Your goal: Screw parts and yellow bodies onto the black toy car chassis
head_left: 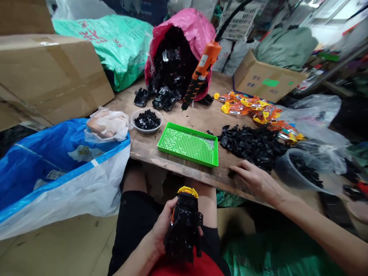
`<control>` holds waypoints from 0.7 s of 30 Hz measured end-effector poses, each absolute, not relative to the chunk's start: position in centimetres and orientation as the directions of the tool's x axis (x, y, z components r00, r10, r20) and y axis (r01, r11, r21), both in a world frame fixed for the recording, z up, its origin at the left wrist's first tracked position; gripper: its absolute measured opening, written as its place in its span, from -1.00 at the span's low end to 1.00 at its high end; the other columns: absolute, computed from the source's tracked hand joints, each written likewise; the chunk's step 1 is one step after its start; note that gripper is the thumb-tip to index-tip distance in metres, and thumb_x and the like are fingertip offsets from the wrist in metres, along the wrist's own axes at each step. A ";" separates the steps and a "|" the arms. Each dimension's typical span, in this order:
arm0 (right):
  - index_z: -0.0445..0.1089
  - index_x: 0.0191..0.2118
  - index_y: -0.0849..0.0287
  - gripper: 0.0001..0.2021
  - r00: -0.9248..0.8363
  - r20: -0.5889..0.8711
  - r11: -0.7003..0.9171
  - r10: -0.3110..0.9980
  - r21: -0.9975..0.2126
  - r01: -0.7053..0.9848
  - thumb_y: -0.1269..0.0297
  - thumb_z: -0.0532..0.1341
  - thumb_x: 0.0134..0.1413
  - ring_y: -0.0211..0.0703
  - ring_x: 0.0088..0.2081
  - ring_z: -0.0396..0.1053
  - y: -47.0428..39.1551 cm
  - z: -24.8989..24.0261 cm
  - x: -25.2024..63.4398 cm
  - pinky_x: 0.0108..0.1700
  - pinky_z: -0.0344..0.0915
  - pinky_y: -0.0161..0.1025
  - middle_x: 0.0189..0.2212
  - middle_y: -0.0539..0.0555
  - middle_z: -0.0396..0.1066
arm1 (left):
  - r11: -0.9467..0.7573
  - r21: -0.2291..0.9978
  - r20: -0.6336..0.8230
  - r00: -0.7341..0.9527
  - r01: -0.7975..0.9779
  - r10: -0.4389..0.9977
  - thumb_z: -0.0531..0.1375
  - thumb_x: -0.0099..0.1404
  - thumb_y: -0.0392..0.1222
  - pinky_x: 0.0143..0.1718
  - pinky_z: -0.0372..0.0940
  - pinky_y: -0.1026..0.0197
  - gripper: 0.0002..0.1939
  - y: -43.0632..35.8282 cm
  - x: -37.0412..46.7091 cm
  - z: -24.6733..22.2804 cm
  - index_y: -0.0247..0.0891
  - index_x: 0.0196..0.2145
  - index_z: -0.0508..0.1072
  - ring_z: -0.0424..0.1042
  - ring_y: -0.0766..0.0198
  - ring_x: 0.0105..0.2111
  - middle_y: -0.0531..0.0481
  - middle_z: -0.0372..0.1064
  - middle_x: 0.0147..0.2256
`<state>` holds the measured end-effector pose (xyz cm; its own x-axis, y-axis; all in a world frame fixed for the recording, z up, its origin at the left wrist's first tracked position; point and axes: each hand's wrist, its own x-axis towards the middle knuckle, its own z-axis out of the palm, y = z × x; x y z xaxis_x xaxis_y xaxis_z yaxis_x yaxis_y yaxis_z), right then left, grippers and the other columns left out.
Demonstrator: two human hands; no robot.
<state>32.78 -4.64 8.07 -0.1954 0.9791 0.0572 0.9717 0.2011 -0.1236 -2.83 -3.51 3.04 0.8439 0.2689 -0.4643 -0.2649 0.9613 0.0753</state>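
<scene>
In my left hand (164, 222) is a toy car (184, 218), its black underside facing up and a yellow bumper at the far end; my fingers wrap around its side above my lap. My right hand (255, 180) rests at the table's front edge, beside a heap of black plastic parts (253, 145). Its fingertips are close together over a small dark spot that I cannot make out. Between the hands and farther back lies a green perforated tray (188, 155) with small screws in it.
An orange electric screwdriver (202, 71) hangs over the table. Behind it a pink sack (191, 21) spills black car bodies. A bowl of black parts (147, 120) stands left, orange-yellow car shells (253, 107) lie right, near a clear tub (301, 170). A blue-lined sack (71, 153) is at left.
</scene>
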 end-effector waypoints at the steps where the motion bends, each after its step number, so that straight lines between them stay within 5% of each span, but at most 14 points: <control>1: 0.48 0.09 0.19 -0.61 -0.219 0.047 0.223 0.975 -0.099 0.970 0.38 -0.01 0.32 0.00 -0.21 0.45 -4.9 8.0 32.9 -0.20 0.41 -0.15 -0.18 0.28 0.44 | 0.961 0.073 -0.448 0.853 -0.265 0.269 0.05 0.36 0.27 -0.38 0.44 0.19 -0.36 -3.5 -2.8 3.0 -0.44 -0.19 0.57 0.61 0.10 -0.38 -0.17 0.61 -0.32; 7: 0.45 0.11 0.17 -0.65 -0.287 0.091 0.287 0.953 0.024 0.958 0.33 0.03 0.36 -0.10 -0.30 0.51 -5.7 7.7 33.1 -0.31 0.42 -0.25 -0.23 0.20 0.49 | 0.967 0.091 -0.417 0.873 -0.239 0.255 -0.10 0.40 0.28 -0.44 0.41 0.23 -0.25 -3.1 -2.9 3.3 -0.48 -0.22 0.58 0.60 0.14 -0.41 -0.24 0.60 -0.38; 15: 0.42 0.14 0.13 -0.63 -0.240 0.155 0.266 0.958 -0.181 0.947 0.35 -0.01 0.35 -0.06 -0.11 0.53 -5.6 8.2 31.2 -0.04 0.48 -0.15 -0.08 0.20 0.46 | 0.968 0.107 -0.454 0.856 -0.225 0.249 -0.26 0.45 0.24 -0.43 0.41 0.25 -0.18 -2.8 -2.6 4.2 -0.49 -0.27 0.58 0.59 0.17 -0.46 -0.25 0.58 -0.43; 21: 0.48 -0.05 0.10 -0.77 -0.084 0.219 0.139 0.972 -0.247 0.959 0.17 0.16 0.32 -0.02 -0.15 0.54 -5.9 7.4 29.8 -0.13 0.50 -0.13 -0.12 0.17 0.50 | 0.972 0.034 -0.489 0.844 -0.234 0.220 -0.21 0.44 0.23 -0.47 0.41 0.19 -0.23 -2.6 -2.5 4.5 -0.47 -0.24 0.57 0.58 0.15 -0.48 -0.20 0.59 -0.36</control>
